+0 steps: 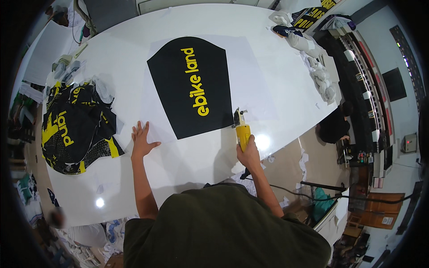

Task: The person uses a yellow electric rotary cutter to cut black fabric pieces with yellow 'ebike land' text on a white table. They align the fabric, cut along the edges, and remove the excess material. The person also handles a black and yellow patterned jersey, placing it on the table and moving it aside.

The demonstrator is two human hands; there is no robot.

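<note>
A black fabric panel [170, 80] with yellow lettering lies flat on a larger white sheet [254, 85] on the white table. My right hand [248, 156] is wrapped round the yellow body of a corded electric fabric cutter [242, 134]. The cutter's metal head meets the panel's lower right corner. My left hand [143, 141] lies on the table with its fingers spread, to the left of the panel's lower edge and apart from it. It holds nothing.
Black and yellow cut fabric pieces [82, 129] are heaped at the table's left. Bundled white cloth [319, 76] lines the right edge. A black cable [308, 195] runs off to the right. Another person [333, 127] is beside a long machine. Scraps litter the floor.
</note>
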